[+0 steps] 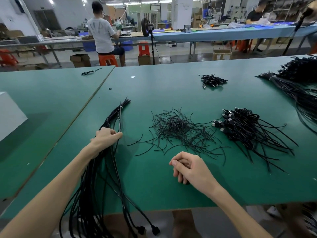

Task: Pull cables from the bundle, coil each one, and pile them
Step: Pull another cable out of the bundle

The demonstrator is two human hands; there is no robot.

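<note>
left hand (106, 138): gripping the cable bundle (89, 177) partway along, fingers curled over the strands, thumb side toward the pile of ties.
right hand (190, 167): resting on the green table (154, 191) near the front edge, fingers curled in, thumb over the index. There is a dark bit under the fingertips, maybe a cable end or a shadow, so I cannot tell if it holds anything.
cable bundle: long black cables on the left part of the table. The far end is bound with a white tie (120, 107) and fans out past it. The near end runs under the left forearm and hangs off the front edge, with black plugs (155, 231) dangling.
short tie pieces (180, 129): loose heap of short black wire lengths at mid table, between the bundle and the coiled pile.
coiled cable pile (243, 127): right of the tie heap, USB plugs pointing left, tails spread toward the front right.
small cable pile (212, 80): farther back, well apart from both hands.
big bundle (300, 95): far right edge, tied, partly out of view.
stray cable (91, 72): alone on the adjoining table at back left.
white box (8, 114): at the left edge.
</note>
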